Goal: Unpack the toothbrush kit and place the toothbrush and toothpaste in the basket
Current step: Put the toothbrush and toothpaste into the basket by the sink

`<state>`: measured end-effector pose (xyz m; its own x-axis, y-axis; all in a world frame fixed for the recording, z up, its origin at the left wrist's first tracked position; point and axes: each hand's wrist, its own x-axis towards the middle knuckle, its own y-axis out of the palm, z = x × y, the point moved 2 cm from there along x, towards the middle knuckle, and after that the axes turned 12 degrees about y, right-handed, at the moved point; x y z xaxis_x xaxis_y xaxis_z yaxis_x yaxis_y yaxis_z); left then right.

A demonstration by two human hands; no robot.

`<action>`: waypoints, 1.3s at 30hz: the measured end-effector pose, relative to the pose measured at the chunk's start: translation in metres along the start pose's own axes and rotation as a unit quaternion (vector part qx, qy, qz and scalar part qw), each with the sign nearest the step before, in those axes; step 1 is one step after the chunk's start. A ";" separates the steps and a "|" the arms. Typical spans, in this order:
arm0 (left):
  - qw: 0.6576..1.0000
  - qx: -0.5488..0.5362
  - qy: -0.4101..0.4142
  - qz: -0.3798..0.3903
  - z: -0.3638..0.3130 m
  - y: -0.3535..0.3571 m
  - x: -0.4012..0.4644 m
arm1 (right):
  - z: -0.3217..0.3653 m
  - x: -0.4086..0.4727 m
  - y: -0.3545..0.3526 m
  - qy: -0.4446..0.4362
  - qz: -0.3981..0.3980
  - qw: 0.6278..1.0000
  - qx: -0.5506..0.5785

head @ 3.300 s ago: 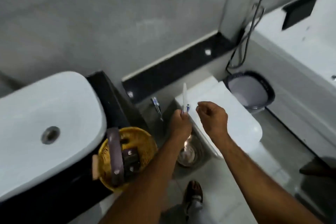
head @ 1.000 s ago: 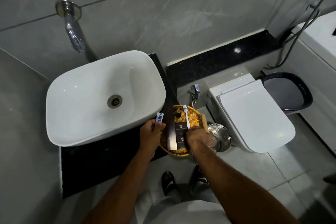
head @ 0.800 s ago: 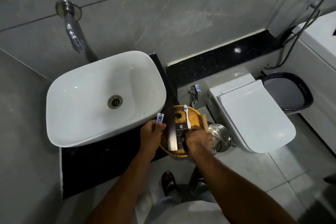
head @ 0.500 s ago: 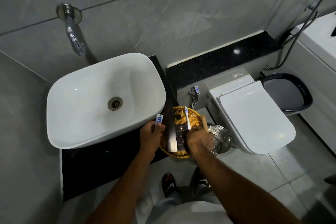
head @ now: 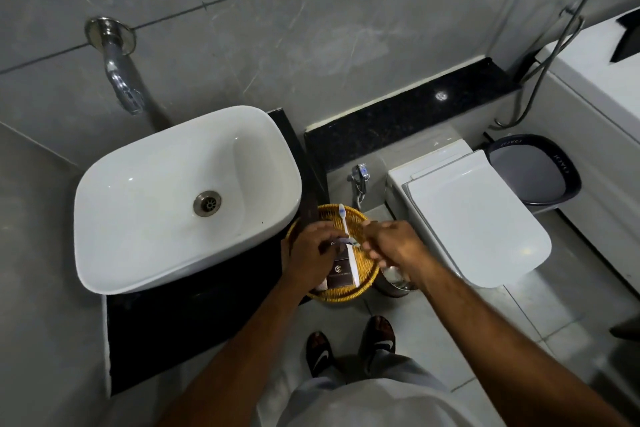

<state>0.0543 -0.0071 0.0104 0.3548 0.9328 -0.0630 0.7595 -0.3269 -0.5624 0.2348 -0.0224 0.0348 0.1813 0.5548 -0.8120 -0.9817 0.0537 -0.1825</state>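
A yellow woven basket [head: 362,220] sits on the dark counter edge between the sink and the toilet. The white toothbrush [head: 347,232] lies across it, head pointing away from me, on top of dark kit boxes [head: 338,276]. My left hand [head: 310,255] hovers over the basket's left half, pinching a small blurred toothpaste tube [head: 347,242] that crosses the toothbrush. My right hand [head: 393,246] is at the basket's right rim, fingers curled, fingertips meeting the tube's other end; blur hides whether they grip it.
A white basin [head: 156,204] fills the left, with a chrome tap [head: 121,80] above it. To the right stand a closed toilet [head: 478,218], a steel pedal bin [head: 398,282] and a dark waste bin [head: 533,173]. My sandalled feet [head: 318,354] are below.
My left hand has moved right from the sink's edge to over the basket, carrying the toothpaste. The toothbrush now lies flat in the basket, and my right hand has shifted up along it.
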 end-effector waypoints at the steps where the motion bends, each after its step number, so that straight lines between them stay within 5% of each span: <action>1: 0.999 0.024 0.021 0.003 -0.003 0.004 0.001 | -0.003 0.002 -0.004 0.040 0.045 0.998 -0.002; 5: 0.997 0.027 0.071 -0.006 -0.011 0.017 0.003 | -0.020 0.007 -0.013 0.144 0.161 0.976 0.019; 10: 0.994 0.041 0.099 -0.024 -0.010 0.031 -0.001 | -0.043 0.011 -0.008 0.212 0.198 0.953 0.085; 17: 0.968 0.228 0.051 -0.088 0.012 0.025 -0.023 | -0.054 0.017 0.009 0.072 -0.065 0.994 0.041; 23: 0.944 0.325 0.029 -0.046 0.042 0.018 -0.047 | -0.065 0.024 0.029 0.031 -0.254 0.944 -0.209; 27: 0.936 0.352 0.011 -0.009 0.052 0.019 -0.056 | -0.072 0.029 0.042 0.024 -0.299 0.905 -0.301; 39: 0.934 0.358 0.000 0.011 0.050 0.019 -0.056 | -0.079 0.043 0.054 0.013 -0.304 0.894 -0.327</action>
<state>0.0211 -0.0579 -0.0381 0.3665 0.9270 -0.0800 0.1939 -0.1602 -0.9679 0.1937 -0.0616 -0.0537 0.6803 0.5686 -0.4625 -0.4580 -0.1627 -0.8739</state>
